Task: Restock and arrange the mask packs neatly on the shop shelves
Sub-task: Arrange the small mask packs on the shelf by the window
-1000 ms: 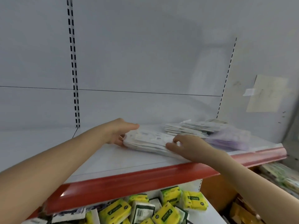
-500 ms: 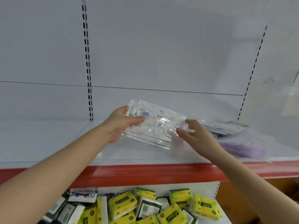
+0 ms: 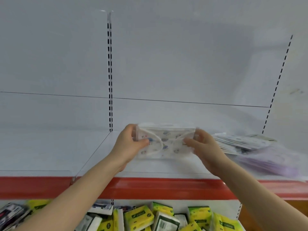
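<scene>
— Mask pack (image 3: 166,142): what is the grip state?

— Clamped at both ends. The left hand (image 3: 131,144) pinches the left short edge, thumb on the front and fingers behind. The right hand (image 3: 205,147) pinches the right short edge the same way.

— Position?

— Held flat-face toward the camera, over the white shelf (image 3: 50,152), in front of the back panel. Whether its lower edge touches the shelf cannot be told. A loose pile of packs (image 3: 241,144) lies just to the right.

— Handling properties?

— Judged light, thin and limp. The clear film looks slick, so a one-point hold would likely let it droop or slip.

— Recommended hold?

— Both short edges, as now, which keeps the film taut. Avoid squeezing the middle, since that could crease the masks inside. Lower it evenly and release both ends together.
</scene>
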### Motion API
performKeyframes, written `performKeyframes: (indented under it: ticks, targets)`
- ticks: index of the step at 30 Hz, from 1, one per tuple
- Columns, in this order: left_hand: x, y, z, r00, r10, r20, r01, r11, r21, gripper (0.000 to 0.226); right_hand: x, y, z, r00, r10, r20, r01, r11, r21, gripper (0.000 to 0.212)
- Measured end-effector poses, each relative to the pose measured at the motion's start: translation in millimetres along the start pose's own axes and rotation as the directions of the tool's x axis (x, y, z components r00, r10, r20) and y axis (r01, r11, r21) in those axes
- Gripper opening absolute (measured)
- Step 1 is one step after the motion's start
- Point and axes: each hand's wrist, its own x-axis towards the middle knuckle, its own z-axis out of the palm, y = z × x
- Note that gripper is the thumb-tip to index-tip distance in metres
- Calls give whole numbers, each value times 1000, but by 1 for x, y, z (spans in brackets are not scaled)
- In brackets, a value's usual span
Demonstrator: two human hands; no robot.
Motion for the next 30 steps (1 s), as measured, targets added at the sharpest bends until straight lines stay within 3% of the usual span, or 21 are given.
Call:
performKeyframes:
  ticks: [2,5,7,11,15,21,30]
  targets:
    - [3,1,-2,999,13,-34,-13,1000,-18,33,3,1,1,1000,-14,13,14,1000,-4,50]
    - [2,-8,-6,989,-86,119,77,994,75,28,0,8,0,994,12,112,-3,997,-82,14]
    - [2,-16,-6,975,-139,171,99,971,219,28,0,12,-1,987,9,160,14,990,-144,6]
    - [7,-12,-14,998,0,55,-22,911,413,17,9,6,7,994,-76,79,93,966,-240,3]
    - [9,-7,-41,987,130,-94,-93,942,322,15,23,-15,34,984,-179,1,173,950,-261,13]
    - [2,-5,-114,940,136,-313,-104,988,116,17,39,-54,112,966,-211,148,237,953,-187,24]
    - [-22,-31,-288,889,62,-454,51,971,233,7,30,-96,290,897,-224,380,308,935,-176,25]
